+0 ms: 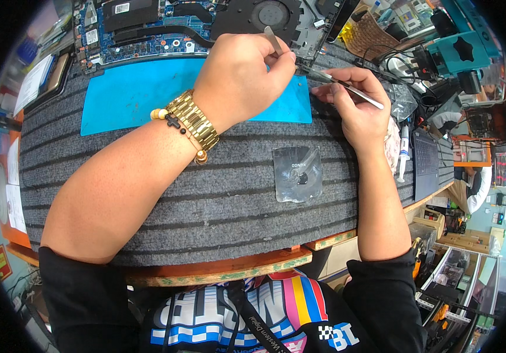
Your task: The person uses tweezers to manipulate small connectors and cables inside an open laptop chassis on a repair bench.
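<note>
An opened laptop base (pixel 147 44) with a blue circuit board lies at the far side of the bench, its black fan (pixel 268 16) right of centre. My left hand (pixel 247 79) is closed on a thin flat metal tool, perhaps tweezers, whose upper end (pixel 273 40) sticks up past the fingers. Its lower end is hidden by the hand, near the laptop's near right corner. Silver tweezers (pixel 362 97) are pinched in my right hand (pixel 362 112), their tip pointing left toward that same corner. A blue mat (pixel 129 94) lies under my left hand.
A small clear plastic bag (pixel 298 175) rests on the grey striped bench cover (pixel 235 200). At the right are a syringe (pixel 404 153), a dark keyboard (pixel 425 165), a wicker basket (pixel 373 35) and a teal microscope-like device (pixel 462 50). Papers (pixel 35 79) lie at the left.
</note>
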A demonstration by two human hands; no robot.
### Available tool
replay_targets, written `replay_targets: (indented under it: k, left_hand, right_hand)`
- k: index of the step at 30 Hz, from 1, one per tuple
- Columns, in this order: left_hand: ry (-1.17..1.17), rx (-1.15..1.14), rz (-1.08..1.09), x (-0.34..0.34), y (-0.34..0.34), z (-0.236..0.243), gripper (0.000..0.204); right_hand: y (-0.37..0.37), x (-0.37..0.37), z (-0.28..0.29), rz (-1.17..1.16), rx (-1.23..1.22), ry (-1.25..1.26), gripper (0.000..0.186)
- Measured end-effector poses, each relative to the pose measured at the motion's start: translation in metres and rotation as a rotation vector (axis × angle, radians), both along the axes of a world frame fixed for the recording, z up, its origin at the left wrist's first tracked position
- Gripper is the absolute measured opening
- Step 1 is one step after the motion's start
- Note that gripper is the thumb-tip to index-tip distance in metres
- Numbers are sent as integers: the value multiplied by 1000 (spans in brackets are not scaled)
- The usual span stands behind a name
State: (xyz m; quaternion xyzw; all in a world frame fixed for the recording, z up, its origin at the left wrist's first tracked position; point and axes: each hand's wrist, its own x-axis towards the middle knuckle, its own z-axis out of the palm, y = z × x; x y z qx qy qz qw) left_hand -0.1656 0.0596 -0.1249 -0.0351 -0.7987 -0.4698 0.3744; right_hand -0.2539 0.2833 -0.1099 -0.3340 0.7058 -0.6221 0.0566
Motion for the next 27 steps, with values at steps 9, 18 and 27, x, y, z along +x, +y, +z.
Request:
replay_targets:
  k: [9, 18, 27]
  left_hand:
    - [-38, 0, -10, 1, -2, -3, 23]
    - [-23, -8, 3, 0, -2, -3, 22]
    - [-6, -52, -12, 0, -3, -3, 22]
  right_hand:
    - [-4, 5, 3, -19, 23, 75, 18]
    - [-7, 9, 2, -59, 129, 257, 16]
    - [-9, 11, 3, -71, 107, 254, 17]
